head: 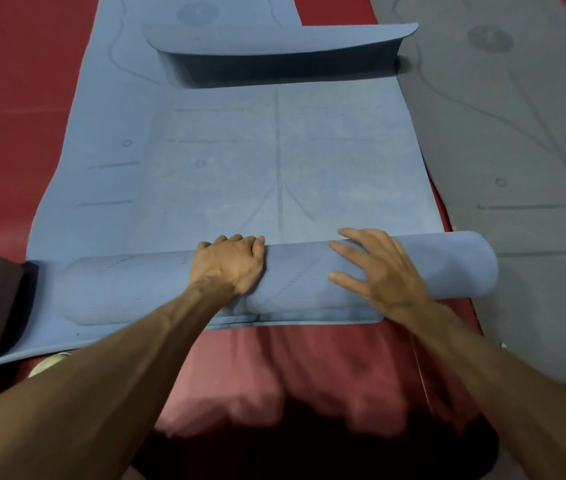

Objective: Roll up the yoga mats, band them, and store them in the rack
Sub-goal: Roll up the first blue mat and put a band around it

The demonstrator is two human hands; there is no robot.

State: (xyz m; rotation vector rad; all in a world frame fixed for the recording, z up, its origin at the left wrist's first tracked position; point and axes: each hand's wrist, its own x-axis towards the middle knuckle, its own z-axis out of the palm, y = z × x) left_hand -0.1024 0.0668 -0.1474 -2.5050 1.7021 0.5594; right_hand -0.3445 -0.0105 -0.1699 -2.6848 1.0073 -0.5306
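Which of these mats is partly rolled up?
The blue mat under the left hand and right hand; the grey mat to the right lies flat.

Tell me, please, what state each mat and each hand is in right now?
blue mat: near end rolled up, middle flat, far end curled upward.
grey mat: unrolled, lying flat.
left hand: fingers curled over the blue mat's rolled end.
right hand: fingers spread, resting on that rolled end.

A single head-worn camera looks forward and steeply down. It sits close above the blue mat [274, 161] on the red floor [14, 98].
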